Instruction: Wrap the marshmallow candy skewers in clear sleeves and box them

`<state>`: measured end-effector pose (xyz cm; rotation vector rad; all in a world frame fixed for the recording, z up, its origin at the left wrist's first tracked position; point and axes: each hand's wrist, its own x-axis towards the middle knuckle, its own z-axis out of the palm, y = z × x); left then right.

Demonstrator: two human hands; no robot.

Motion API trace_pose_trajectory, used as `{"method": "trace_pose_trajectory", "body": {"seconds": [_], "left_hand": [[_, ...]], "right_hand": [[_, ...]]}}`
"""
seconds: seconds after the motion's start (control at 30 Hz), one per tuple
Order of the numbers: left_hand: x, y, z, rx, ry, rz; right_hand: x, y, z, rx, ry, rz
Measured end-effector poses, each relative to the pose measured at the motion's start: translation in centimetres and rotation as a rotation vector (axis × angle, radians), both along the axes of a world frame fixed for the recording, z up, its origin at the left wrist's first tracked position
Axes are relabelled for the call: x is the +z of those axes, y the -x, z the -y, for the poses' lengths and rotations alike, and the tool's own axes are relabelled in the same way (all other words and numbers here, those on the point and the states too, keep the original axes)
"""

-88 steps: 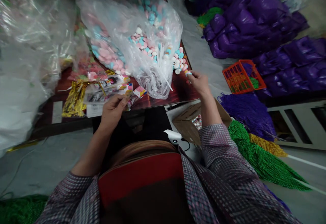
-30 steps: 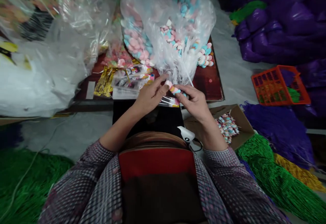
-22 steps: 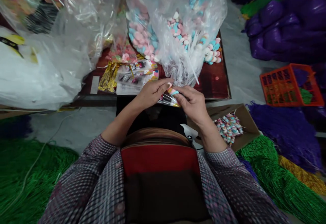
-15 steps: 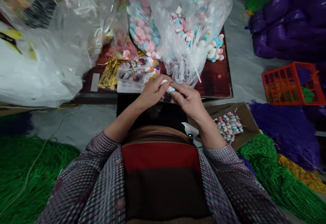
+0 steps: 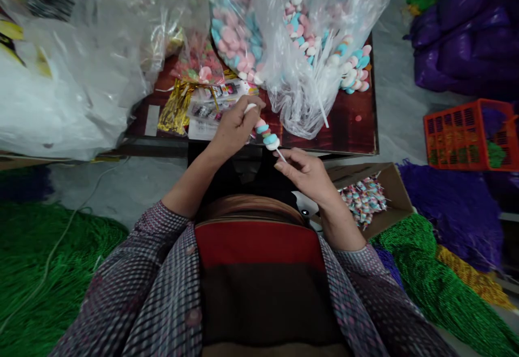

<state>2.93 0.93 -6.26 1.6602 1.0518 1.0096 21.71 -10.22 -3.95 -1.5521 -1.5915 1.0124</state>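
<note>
A candy skewer (image 5: pixel 271 140) with pink, blue and white pieces on a white stick slants between my hands, over the table's front edge. My left hand (image 5: pixel 235 127) is closed on its upper end, around a white piece. The fingers of my right hand (image 5: pixel 302 169) pinch the bare stick at the lower end. Just beyond my hands lie printed clear packets (image 5: pixel 206 111) and gold twist ties (image 5: pixel 176 111). A clear bag of white sticks (image 5: pixel 302 108) rests on the table, partly in front of loose pink, blue and white candies (image 5: pixel 354 70).
Big plastic bags (image 5: pixel 68 92) cover the left of the dark red table (image 5: pixel 348 135). A cardboard box (image 5: pixel 395 192) of finished-looking skewers stands by my right forearm. Beyond it are an orange crate (image 5: pixel 454 135) and purple bundles (image 5: pixel 470 43). Green strands (image 5: pixel 52 259) lie at the left.
My hands have moved apart, the left up and leftward, the right slightly down. The skewer, mostly covered before, now shows between them. The view has shifted slightly.
</note>
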Motion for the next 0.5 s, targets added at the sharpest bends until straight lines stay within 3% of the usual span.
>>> {"method": "trace_pose_trajectory", "body": {"seconds": [0.17, 0.33, 0.5], "left_hand": [[0.3, 0.3, -0.1, -0.021, -0.013, 0.004], [0.5, 0.3, 0.2, -0.045, -0.065, -0.043], [0.2, 0.4, 0.4, -0.042, -0.079, -0.065]], "right_hand": [[-0.2, 0.0, 0.5, -0.162, 0.029, -0.059], [0.0, 0.9, 0.7, -0.127, 0.135, -0.253], [-1.2, 2.1, 0.6, -0.133, 0.146, -0.316]]}}
